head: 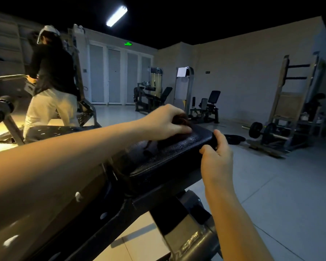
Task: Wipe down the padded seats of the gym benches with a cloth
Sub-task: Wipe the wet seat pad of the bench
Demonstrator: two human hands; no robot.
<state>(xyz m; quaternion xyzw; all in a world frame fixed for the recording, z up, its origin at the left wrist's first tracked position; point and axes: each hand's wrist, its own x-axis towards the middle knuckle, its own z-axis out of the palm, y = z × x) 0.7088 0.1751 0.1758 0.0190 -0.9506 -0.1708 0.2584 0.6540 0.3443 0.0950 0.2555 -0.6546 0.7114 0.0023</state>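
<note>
Head view looks down along your two bare forearms to a black padded seat (169,153) with a pebbled vinyl surface, tilted and running away from you towards the right. Your left hand (164,122) lies on the far end of that padded seat, its fingers curled down over a bunched dark reddish-brown cloth (181,118) and pressing it against the vinyl; only part of the cloth shows past your knuckles. Your right hand (217,151) grips the near right corner of the seat, thumb lying on top, fingers wrapped round the edge and out of sight beneath it. The two hands are near each other but apart.

Under the seat runs a dark grey steel bench frame (186,240). Pale grey floor tiles (280,185) spread to your right, where a barbell with black plates (256,129) lies beside a tall rack. To your left a person in a black top and light trousers (51,72) bends over other equipment. A white strip light (117,16) glows overhead, and a green sign (128,43) is lit above white doors.
</note>
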